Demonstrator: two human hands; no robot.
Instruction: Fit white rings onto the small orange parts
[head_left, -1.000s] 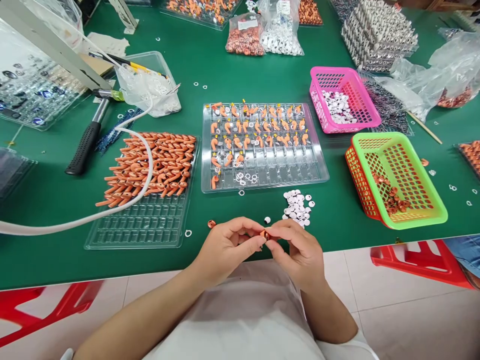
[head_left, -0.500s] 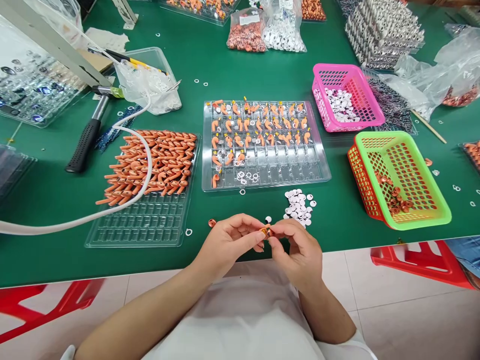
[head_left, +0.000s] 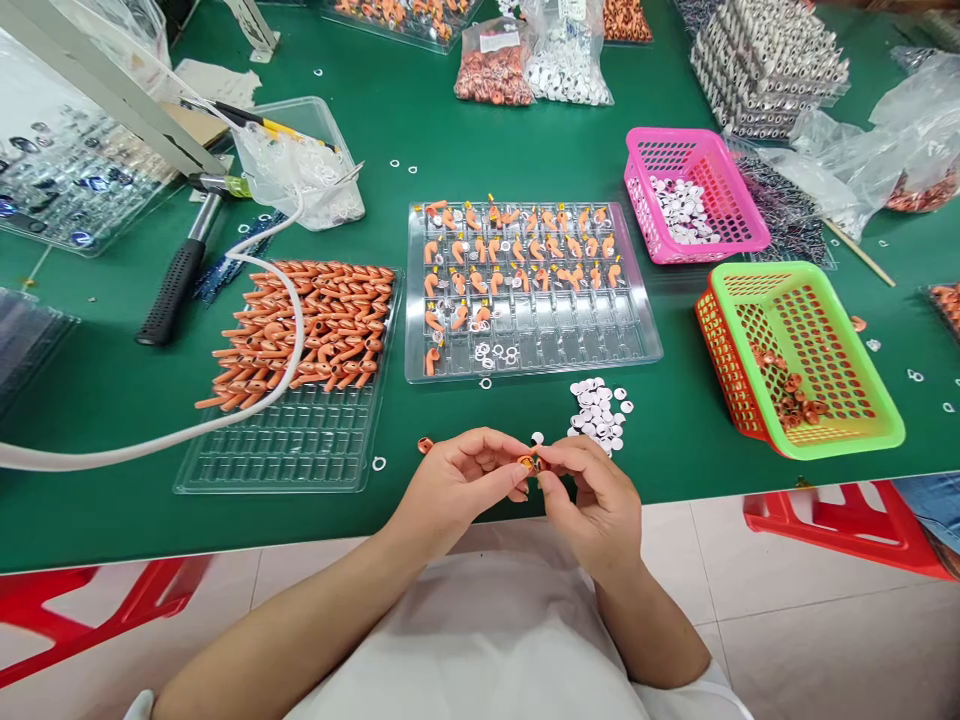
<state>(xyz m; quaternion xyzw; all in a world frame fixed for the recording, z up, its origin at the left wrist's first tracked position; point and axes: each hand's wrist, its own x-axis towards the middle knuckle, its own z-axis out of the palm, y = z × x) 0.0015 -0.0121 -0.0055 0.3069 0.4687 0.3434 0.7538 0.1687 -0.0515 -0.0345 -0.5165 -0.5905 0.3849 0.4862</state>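
Pinching one small orange part [head_left: 531, 463] between them, the left hand [head_left: 454, 490] and the right hand [head_left: 600, 500] meet at the near edge of the green table [head_left: 480, 140]. Fingertips hide some of the part. Its middle looks yellow. A loose orange piece [head_left: 425, 445] lies just beside the left hand, and a heap of white discs [head_left: 596, 412] is near the right hand. Past the hands is a clear tray [head_left: 592, 335] with rows of curved orange pieces. A white cable [head_left: 299, 330] bends across the pile of orange stems [head_left: 330, 300] on the left and covers some. Further left lies a hammer [head_left: 171, 290]. A pink basket [head_left: 750, 235] and a lime-green basket [head_left: 885, 435] stand on the right. One second ago, less yellow showed on the small part. The hands have hardly moved, and the tray's pieces look the same.
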